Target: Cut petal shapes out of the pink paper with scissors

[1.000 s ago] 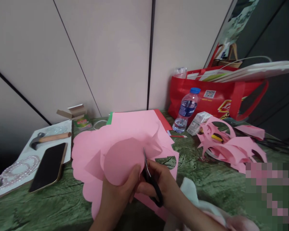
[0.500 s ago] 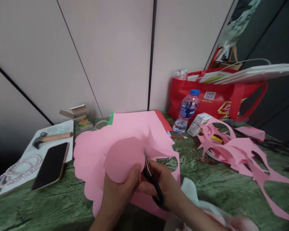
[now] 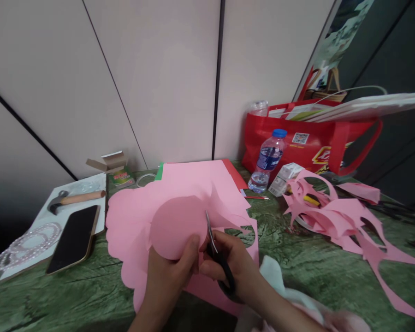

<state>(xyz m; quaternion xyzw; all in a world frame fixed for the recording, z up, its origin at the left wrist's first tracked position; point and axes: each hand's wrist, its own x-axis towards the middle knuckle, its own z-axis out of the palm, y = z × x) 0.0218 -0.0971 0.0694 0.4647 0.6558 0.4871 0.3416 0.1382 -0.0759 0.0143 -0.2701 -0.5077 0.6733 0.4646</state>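
Note:
A rounded piece of pink paper point(image 3: 176, 223) is pinched by my left hand point(image 3: 174, 272), thumb on top. My right hand point(image 3: 231, 260) is closed around black-handled scissors point(image 3: 224, 272), whose blades point up along the right edge of the round piece. Behind and below both hands lie pink paper sheets point(image 3: 200, 180), and a scalloped pink cutout point(image 3: 124, 212) spreads to the left. Part of a sheet with a cut-out hole point(image 3: 254, 249) shows right of the blades. My left fingers are mostly hidden under the paper.
Left are a hammer point(image 3: 78, 198), a phone point(image 3: 74, 240), bead strings point(image 3: 29, 244) and a small box point(image 3: 119, 173). At right stand a water bottle point(image 3: 268, 159) and a red bag point(image 3: 297, 147), with pink paper scraps point(image 3: 335, 212) in front. Cloth point(image 3: 290, 297) lies near my right forearm.
My left hand and the round paper have shifted very slightly left and up. The scissors stay beside the paper's right edge, almost unmoved. Everything else looks the same.

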